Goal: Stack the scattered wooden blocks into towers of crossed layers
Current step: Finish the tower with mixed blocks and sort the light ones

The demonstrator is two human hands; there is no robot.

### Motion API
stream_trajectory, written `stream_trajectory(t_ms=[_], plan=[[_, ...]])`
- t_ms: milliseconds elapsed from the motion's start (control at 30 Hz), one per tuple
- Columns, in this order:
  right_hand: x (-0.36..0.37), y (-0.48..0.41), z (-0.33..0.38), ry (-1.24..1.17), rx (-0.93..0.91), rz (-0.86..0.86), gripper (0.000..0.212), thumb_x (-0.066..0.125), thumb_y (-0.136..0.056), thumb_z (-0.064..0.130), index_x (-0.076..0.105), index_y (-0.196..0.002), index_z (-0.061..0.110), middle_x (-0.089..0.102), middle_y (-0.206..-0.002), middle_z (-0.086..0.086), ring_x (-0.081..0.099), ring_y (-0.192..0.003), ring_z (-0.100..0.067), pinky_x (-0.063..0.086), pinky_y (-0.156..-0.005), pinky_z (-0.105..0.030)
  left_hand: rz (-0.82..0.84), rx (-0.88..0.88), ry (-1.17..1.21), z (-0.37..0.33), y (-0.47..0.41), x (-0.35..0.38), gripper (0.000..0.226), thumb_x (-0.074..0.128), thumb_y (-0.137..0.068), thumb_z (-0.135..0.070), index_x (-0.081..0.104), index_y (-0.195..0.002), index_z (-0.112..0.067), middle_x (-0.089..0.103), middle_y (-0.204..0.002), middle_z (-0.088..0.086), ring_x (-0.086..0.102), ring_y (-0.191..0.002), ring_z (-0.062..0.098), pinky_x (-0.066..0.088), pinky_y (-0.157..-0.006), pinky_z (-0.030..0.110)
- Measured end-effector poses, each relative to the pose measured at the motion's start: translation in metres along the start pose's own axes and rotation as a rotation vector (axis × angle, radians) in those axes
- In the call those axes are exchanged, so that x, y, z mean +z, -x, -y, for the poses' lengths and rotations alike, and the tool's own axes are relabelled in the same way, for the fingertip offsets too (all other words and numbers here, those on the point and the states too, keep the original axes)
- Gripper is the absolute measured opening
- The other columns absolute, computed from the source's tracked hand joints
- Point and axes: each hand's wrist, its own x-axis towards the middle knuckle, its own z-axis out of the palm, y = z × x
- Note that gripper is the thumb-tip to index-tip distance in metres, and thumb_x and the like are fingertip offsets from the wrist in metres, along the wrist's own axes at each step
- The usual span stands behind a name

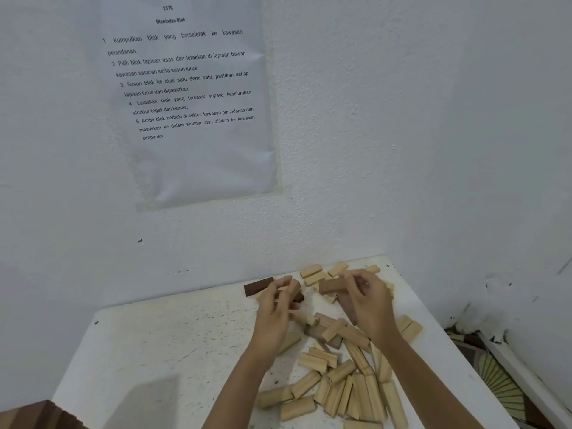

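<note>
My right hand (368,301) pinches a mid-brown block (332,286) by its right end, thumb and fingers curled on it, the block held level over the far part of the white table (154,351). Just to the left, and apart from it, my left hand (275,311) curls its fingers round a tan block (294,286) that they mostly hide. A dark brown block (258,286) lies just left of that hand, close to the far edge where the table meets the wall (433,150). A far cluster of pale blocks (315,274) sits beyond the hands. A heap of pale blocks (340,388) runs from under my wrists to the near edge. A pair of pale blocks (410,328) rests beside the right edge. The widest stretch of white top lies to the left. A printed sheet (192,103) hangs on the wall.
</note>
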Motion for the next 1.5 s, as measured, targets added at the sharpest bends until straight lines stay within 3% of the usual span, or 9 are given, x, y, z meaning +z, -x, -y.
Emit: stream_trajectory(t_ms=[200,333,433,600,733,1067,1233,1333,1500], plan=[[-0.020,-0.005,0.024,-0.469,0.078,-0.187,0.028,0.065,-0.090,0.014,0.066,-0.117,0.007,0.071,-0.095,-0.005,0.069,-0.091,-0.016,0.056,-0.078,-0.019,0.033,-0.148,0.145,-0.005,0.003,0.006,0.029,0.046,-0.100,-0.040,0.060,-0.114,-0.018,0.054,-0.084,-0.004,0.051,-0.073,0.005,0.042,-0.072,0.021],[-0.023,-0.015,0.030,-0.746,0.255,-0.115,0.024,0.053,-0.098,0.016,0.061,-0.118,0.005,0.066,-0.087,-0.003,0.070,-0.084,-0.028,0.060,-0.075,-0.035,0.037,-0.128,0.151,0.000,0.007,0.011,0.023,0.048,-0.101,-0.030,0.064,-0.102,-0.013,0.058,-0.085,-0.003,0.055,-0.081,0.007,0.043,-0.076,0.024],[-0.017,-0.020,0.023,-0.387,0.375,-0.009,0.021,0.052,-0.100,0.025,0.062,-0.114,0.013,0.056,-0.074,-0.002,0.055,-0.058,-0.015,0.047,-0.049,-0.025,0.037,-0.132,0.150,0.001,0.010,0.015,0.021,0.050,-0.100,-0.026,0.065,-0.102,-0.010,0.063,-0.088,-0.001,0.058,-0.086,0.010,0.045,-0.079,0.026],[-0.004,-0.012,-0.003,0.690,0.213,0.220,0.020,0.059,-0.090,0.034,0.059,-0.105,0.020,0.066,-0.092,0.007,0.062,-0.084,-0.014,0.047,-0.077,-0.029,0.028,-0.118,0.182,-0.004,0.011,0.026,0.016,0.055,-0.098,-0.017,0.060,-0.113,-0.022,0.070,-0.104,0.003,0.068,-0.076,0.004,0.051,-0.065,0.016],[-0.001,-0.009,-0.010,0.962,0.135,0.223,0.032,0.056,-0.093,0.035,0.049,-0.067,0.018,0.052,-0.063,0.006,0.057,-0.067,-0.017,0.033,-0.051,-0.022,0.051,-0.031,0.202,-0.006,0.016,0.028,0.033,0.055,-0.097,-0.009,0.054,-0.121,-0.033,0.068,-0.108,0.006,0.071,-0.082,0.016,0.055,-0.071,0.021],[-0.009,0.013,0.015,0.096,0.231,0.060,0.027,0.076,-0.081,0.026,0.060,-0.101,0.016,0.064,-0.097,0.001,0.061,-0.090,-0.015,0.050,-0.076,-0.029,-0.023,0.020,0.137,0.004,0.033,0.022,0.028,0.062,-0.093,-0.015,0.063,-0.113,-0.034,0.062,-0.119,0.010,0.063,-0.108,0.030,0.055,-0.090,0.043],[-0.008,0.047,0.039,-0.188,0.218,0.195,0.027,0.076,-0.082,0.022,0.062,-0.105,0.019,0.058,-0.064,-0.002,0.054,-0.047,-0.006,0.041,-0.045,-0.019,0.014,0.055,0.169,-0.001,0.051,0.019,0.031,0.058,-0.095,-0.010,0.060,-0.123,-0.025,0.064,-0.106,0.013,0.068,-0.083,0.020,0.058,-0.080,0.035],[-0.004,0.069,0.049,-0.259,0.165,0.228,0.021,0.073,-0.085,0.025,0.066,-0.104,0.023,0.046,-0.062,-0.010,0.042,-0.050,-0.014,0.038,-0.049,-0.024,-0.016,0.091,0.177,-0.008,0.065,0.014,0.030,0.060,-0.095,-0.012,0.061,-0.122,-0.024,0.063,-0.100,0.013,0.063,-0.073,0.014,0.055,-0.070,0.027],[0.002,0.110,0.061,-0.315,0.139,0.249,0.012,0.067,-0.090,0.029,0.070,-0.101,0.029,0.057,-0.058,0.011,0.052,-0.054,0.000,0.042,-0.055,-0.017,-0.069,0.084,0.152,-0.010,0.094,-0.002,0.030,0.059,-0.095,-0.014,0.063,-0.118,-0.033,0.067,-0.111,0.007,0.066,-0.101,0.023,0.057,-0.085,0.036]])
